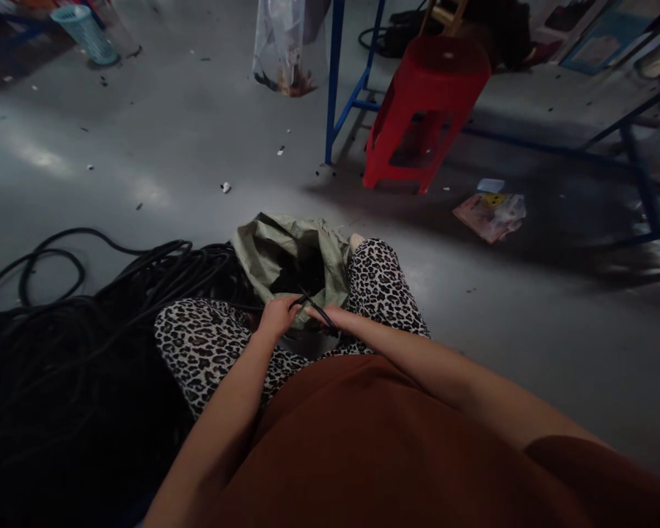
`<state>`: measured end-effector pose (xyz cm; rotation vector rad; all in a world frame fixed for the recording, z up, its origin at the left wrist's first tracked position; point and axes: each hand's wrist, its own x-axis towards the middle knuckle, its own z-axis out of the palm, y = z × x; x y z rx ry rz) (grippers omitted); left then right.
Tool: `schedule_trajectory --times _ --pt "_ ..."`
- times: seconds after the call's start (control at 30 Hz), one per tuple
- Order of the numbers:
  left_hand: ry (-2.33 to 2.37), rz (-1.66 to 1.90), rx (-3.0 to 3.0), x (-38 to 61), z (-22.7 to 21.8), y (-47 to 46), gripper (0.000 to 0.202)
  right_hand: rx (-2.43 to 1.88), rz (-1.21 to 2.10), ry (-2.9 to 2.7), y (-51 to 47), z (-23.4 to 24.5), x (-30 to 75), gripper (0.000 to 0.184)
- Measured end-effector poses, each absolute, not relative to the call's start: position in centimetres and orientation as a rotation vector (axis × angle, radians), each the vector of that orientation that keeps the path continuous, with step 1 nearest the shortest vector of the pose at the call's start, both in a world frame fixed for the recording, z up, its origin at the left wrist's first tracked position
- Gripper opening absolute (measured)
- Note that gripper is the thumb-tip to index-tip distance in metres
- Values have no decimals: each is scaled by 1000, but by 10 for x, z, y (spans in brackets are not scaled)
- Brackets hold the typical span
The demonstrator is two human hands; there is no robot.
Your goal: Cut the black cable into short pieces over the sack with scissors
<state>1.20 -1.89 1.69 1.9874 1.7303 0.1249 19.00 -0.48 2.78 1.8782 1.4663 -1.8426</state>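
I sit with my knees apart in leopard-print trousers. My left hand [278, 314] and my right hand [323, 317] meet between my knees, both closed around a thin black cable piece [314, 305]. Just beyond them an open green woven sack [269, 246] lies on the floor with dark pieces inside. A large heap of black cable [77, 330] spreads on the floor to my left, one strand running toward my left hand.
A red plastic stool [426, 110] stands ahead beside a blue metal frame [335, 81]. A clear plastic bag [289, 48] hangs at top centre. A light-blue basket [85, 33] sits far left. Wrappers [489, 213] and small scraps litter the grey floor.
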Motion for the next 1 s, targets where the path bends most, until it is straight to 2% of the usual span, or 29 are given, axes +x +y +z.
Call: schedule_trajectory --times 0.23,0.43,1.0 --pt "1755 134 2016 15 21 -19 33 1888 -1785 1494 -4 39 189 60" --pt "1901 87 2024 12 32 -17 33 1940 -1798 1501 1 38 192 57" --pt "1946 -24 1963 11 32 -18 32 2039 -1934 1334 -3 38 192 52"
